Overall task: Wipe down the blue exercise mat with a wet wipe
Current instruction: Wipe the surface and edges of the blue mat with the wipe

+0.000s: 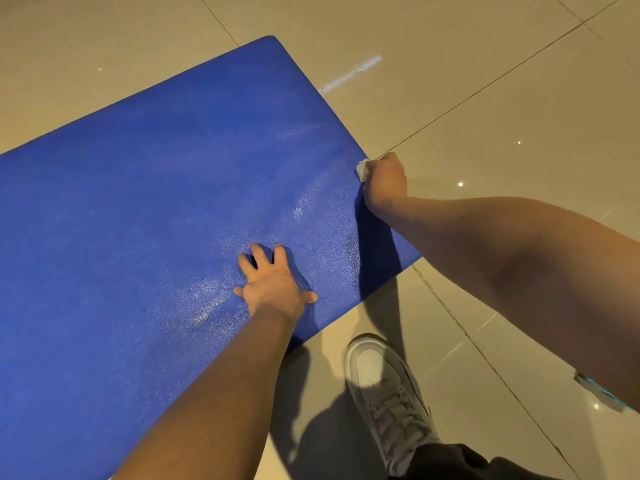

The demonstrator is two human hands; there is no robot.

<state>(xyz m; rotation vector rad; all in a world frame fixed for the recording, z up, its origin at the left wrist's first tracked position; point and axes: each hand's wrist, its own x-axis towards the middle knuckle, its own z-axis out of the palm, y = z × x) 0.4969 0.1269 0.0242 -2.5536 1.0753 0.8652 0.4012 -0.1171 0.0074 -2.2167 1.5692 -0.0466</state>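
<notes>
The blue exercise mat [156,209] lies flat on the tiled floor and fills the left and middle of the head view, with damp shiny streaks across it. My left hand [273,284] presses flat on the mat near its near edge, fingers spread. My right hand [384,181] is at the mat's right-hand edge, closed around a crumpled white wet wipe [362,169] that sticks out from the fist onto the mat's border.
Beige glossy floor tiles [485,98] surround the mat, with a whitish smear [349,76] beyond its far corner. My white sneaker [384,393] and dark trouser leg stand just off the mat's near edge. A small teal object [599,389] lies at right, partly behind my forearm.
</notes>
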